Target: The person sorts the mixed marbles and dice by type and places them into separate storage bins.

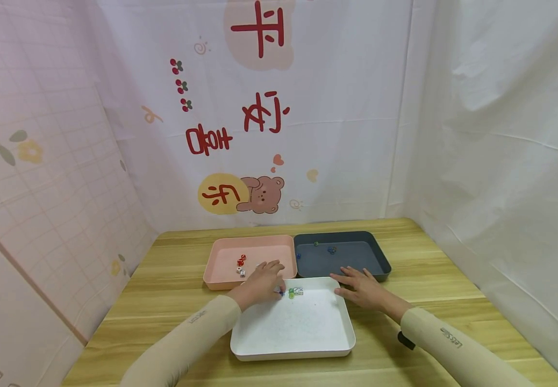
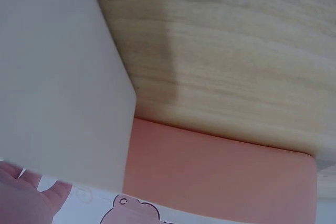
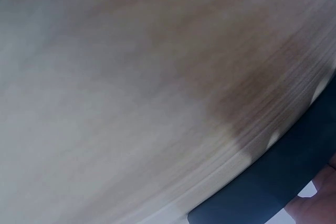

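The left hand reaches over the back left of the white tray, fingers loosely bent and spread. Small blue dice lie beside its lowest fingertip; whether it touches them is unclear. Just right of them are green dice and white dice. With its fingers spread, the right hand is at the tray's back right corner, close to the dark tray's front edge, and holds nothing visible. The left wrist view shows fingertips past the white tray's wall; part of the right hand appears in the right wrist view.
Behind the white tray, a pink tray holds red dice and white dice. To its right, a dark blue-grey tray holds several small blue and green dice. White printed cloth stands around the wooden table.
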`<state>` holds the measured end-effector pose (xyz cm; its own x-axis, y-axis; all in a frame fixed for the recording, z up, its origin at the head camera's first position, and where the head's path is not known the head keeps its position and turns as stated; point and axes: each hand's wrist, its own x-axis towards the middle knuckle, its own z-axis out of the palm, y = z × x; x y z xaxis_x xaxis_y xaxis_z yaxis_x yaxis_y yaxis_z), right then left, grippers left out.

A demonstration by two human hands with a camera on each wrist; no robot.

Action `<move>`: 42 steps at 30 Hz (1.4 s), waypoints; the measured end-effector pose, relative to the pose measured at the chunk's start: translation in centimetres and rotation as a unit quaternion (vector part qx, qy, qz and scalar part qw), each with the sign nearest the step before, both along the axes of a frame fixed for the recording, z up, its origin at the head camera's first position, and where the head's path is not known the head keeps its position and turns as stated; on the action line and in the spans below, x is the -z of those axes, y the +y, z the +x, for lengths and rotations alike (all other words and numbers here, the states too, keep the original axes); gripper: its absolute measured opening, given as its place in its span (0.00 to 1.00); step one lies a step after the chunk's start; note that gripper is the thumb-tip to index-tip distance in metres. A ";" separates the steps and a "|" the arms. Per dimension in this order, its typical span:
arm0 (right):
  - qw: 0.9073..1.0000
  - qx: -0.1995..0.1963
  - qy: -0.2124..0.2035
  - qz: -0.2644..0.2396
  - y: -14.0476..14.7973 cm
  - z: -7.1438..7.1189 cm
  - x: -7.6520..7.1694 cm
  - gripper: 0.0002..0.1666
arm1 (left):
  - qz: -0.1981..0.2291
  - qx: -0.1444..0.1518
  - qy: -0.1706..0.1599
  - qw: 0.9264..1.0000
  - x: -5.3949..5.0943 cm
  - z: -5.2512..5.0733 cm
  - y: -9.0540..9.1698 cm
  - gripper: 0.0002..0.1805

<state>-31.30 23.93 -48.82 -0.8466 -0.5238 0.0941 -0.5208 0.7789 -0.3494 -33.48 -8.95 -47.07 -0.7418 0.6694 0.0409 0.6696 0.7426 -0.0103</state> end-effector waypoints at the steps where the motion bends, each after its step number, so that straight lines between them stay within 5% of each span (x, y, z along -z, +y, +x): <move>1: 1.000 0.000 0.000 0.000 0.0 0.0 0.0 0.34 | 0.003 -0.001 -0.003 1.000 0.0 0.0 -0.1 0.04; 15: 1.000 0.003 -0.004 -0.001 0.2 -0.1 0.2 0.34 | 0.055 -0.030 -0.041 0.997 -1.2 -0.5 0.0 0.07; 26: 1.000 0.002 -0.003 -0.003 0.2 0.0 0.2 0.33 | 0.096 -0.046 -0.027 0.994 -3.4 -1.5 1.7 0.04; 32: 1.000 0.002 -0.004 -0.007 0.1 0.1 0.0 0.33 | 0.107 -0.034 0.006 0.994 -4.2 -2.6 3.0 0.04; 42: 1.000 0.003 -0.013 -0.004 0.0 -0.1 0.2 0.34 | 0.121 -0.089 -0.019 0.988 -4.6 -4.2 5.2 0.05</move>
<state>-31.36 23.93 -49.00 -0.8517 -0.5185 0.0764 -0.5073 0.7789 -0.3687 -37.70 -3.79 -42.49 -0.8514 0.5015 0.1537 0.5240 0.8269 0.2042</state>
